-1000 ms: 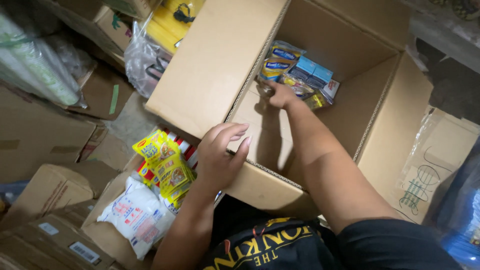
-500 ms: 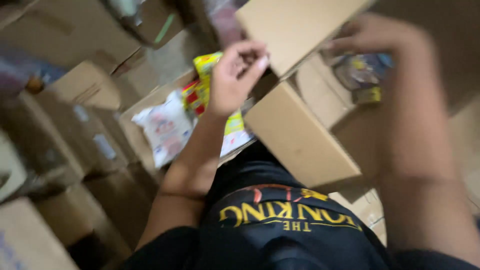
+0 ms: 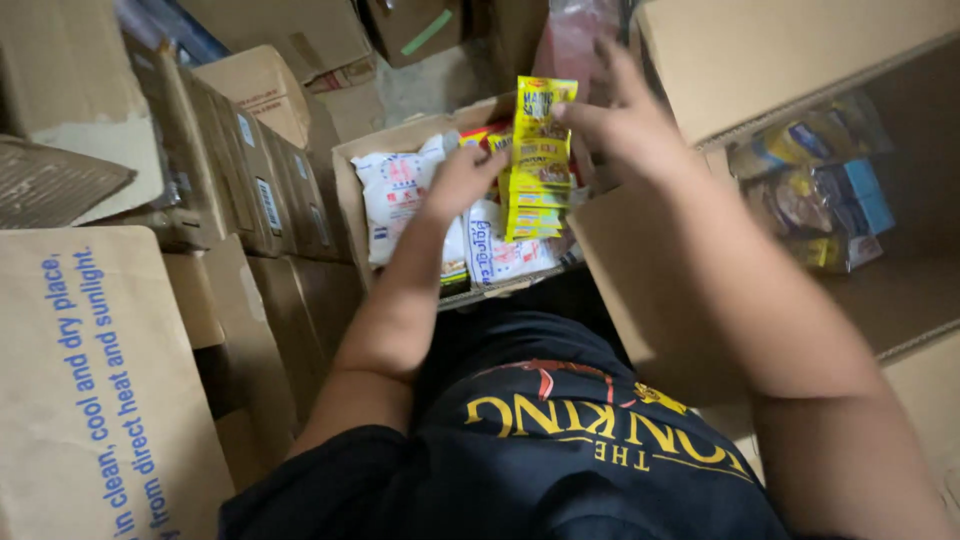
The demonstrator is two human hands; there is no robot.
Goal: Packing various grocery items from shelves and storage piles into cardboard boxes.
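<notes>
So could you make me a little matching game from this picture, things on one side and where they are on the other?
Things:
1. strip of yellow sachets
2. white bags
3. blue packets
4. left hand

Places:
A. in the big box on the right
B. held up by the right hand
C. lying in the small open box
D. reaching over the small open box

Pairs: 1-B, 2-C, 3-A, 4-D

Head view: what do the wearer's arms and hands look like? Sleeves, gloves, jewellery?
Both arms are bare from the short sleeves down. The left hand and right hand wear no gloves, and no rings or watch show. The person wears a dark navy short-sleeved T-shirt with yellow block lettering and a thin red line across the chest.
</notes>
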